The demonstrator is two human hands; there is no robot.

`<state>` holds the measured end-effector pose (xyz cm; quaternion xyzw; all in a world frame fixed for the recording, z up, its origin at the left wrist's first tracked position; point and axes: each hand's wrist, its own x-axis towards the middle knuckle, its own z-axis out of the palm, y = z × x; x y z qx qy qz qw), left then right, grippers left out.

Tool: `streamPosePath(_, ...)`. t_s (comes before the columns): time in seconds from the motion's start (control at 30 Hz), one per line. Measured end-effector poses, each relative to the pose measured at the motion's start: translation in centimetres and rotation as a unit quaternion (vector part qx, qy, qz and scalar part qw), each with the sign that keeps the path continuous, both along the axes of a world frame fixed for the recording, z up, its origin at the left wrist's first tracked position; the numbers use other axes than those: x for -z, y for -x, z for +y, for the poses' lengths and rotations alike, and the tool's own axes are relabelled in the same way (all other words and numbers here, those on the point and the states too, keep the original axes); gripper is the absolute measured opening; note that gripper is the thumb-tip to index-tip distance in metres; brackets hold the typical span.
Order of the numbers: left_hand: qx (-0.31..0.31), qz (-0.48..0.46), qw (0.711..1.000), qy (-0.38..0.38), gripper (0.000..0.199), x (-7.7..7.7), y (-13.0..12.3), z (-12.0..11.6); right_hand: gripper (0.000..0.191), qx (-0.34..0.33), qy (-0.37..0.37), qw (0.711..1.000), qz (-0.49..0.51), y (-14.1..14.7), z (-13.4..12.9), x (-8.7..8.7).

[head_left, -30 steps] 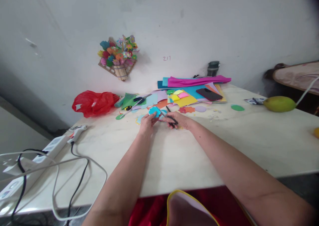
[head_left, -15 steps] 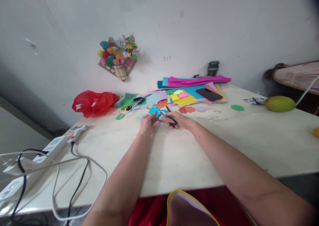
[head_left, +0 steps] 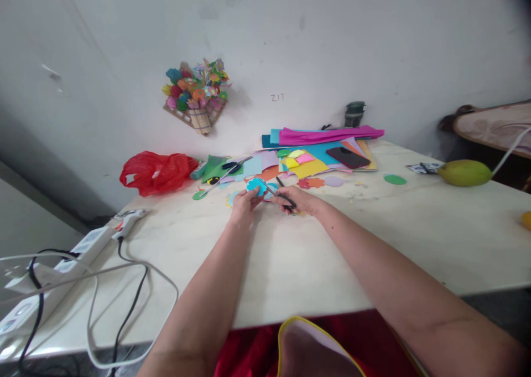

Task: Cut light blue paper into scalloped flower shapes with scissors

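Your left fingers (head_left: 248, 199) pinch the blue paper flower (head_left: 256, 186) above the table (head_left: 315, 255); your right fingers (head_left: 286, 198) curl round the scissors (head_left: 287, 204) beside it. Both forearms reach forward, converging.

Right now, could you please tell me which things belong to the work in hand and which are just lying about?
Likely belonging: blue scalloped cutout, left hand; scissors, right hand; coloured sheets.

Likely idle: red plastic bag; smartphone; power strip; green fruit.

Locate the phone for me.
In the head view, the dark phone lies right of centre, on the right part of the coloured sheets, below the dark-lidded cup.
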<state>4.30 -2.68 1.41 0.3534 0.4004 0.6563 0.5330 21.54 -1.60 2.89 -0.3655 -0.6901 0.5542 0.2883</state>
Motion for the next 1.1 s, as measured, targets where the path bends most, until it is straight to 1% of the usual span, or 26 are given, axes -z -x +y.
streamPosePath(0.27, 0.007, 0.016, 0.999, 0.032, 0.024, -0.7, 0.3, -0.3, 0.030, -0.003, -0.004, 1.000, -0.012, -0.2, -0.3, -0.4)
streamPosePath(0.6, 0.009, 0.072, 0.997, 0.017, 0.028, -0.3, 1.0, 0.1, 0.025, 0.000, 0.000, 1.000, -0.023, -0.2, -0.4, -0.5)
streamPosePath(1.1, 0.016, 0.096, 0.995, 0.013, 0.031, -0.6, 1.3, -0.1, 0.023, -0.005, 0.018, 1.000, -0.023, -0.4, -0.4, -0.6)
